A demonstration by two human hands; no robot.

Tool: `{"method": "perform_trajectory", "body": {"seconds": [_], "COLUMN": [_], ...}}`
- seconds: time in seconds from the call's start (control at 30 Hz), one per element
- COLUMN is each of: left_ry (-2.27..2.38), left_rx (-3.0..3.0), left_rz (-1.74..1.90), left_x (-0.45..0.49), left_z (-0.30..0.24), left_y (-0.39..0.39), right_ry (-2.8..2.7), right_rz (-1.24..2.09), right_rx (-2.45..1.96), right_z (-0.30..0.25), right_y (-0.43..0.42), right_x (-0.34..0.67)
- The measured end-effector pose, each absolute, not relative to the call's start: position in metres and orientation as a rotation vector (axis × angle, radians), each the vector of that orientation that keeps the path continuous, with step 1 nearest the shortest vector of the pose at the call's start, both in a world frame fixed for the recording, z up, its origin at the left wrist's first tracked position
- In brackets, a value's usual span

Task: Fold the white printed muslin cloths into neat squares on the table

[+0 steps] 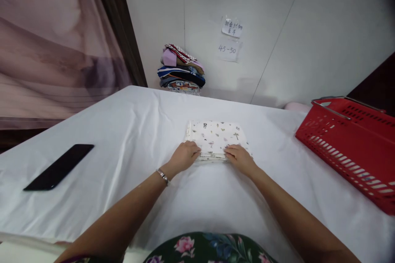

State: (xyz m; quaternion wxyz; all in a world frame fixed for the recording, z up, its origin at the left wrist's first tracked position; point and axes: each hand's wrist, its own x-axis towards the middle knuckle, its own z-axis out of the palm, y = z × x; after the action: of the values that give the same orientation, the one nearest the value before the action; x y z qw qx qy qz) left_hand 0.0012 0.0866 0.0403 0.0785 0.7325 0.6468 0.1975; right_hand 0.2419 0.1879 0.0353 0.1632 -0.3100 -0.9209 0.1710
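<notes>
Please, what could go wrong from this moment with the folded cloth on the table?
The layers might slip out of line: the left hand and right hand touch the folded cloth near its front corners, where several layers show.

The white table cover is wrinkled to the left of the cloth, so it could bunch if dragged.

The bracelet on the left wrist might catch the fabric.

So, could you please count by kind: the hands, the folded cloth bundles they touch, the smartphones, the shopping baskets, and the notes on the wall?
Left hand and right hand: 2
White printed cloth bundle: 1
Black smartphone: 1
Red shopping basket: 1
Upper note and lower note: 2
Total: 7
</notes>
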Motion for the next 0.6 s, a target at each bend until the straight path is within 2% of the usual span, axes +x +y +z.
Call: {"method": "perform_trajectory", "body": {"seconds": [0.37, 0.5, 0.6], "left_ry": [2.010, 1.941, 1.862], "left_rx": [2.110, 2.296, 2.503], "left_rz": [0.084, -0.038, -0.168], "left_x": [0.008, 0.011, 0.009], "left_z": [0.068, 0.067, 0.063], "left_y": [0.117, 0.120, 0.119], "right_ry": [-2.976, -3.079, -3.025], "right_rz": [0.329, 0.163, 0.186], "right_rx": [-0.848, -0.782, -0.755], "right_z": [0.046, 0.047, 0.044], "right_y": [0.206, 0.207, 0.208], "right_x": [0.227, 0.224, 0.227]}}
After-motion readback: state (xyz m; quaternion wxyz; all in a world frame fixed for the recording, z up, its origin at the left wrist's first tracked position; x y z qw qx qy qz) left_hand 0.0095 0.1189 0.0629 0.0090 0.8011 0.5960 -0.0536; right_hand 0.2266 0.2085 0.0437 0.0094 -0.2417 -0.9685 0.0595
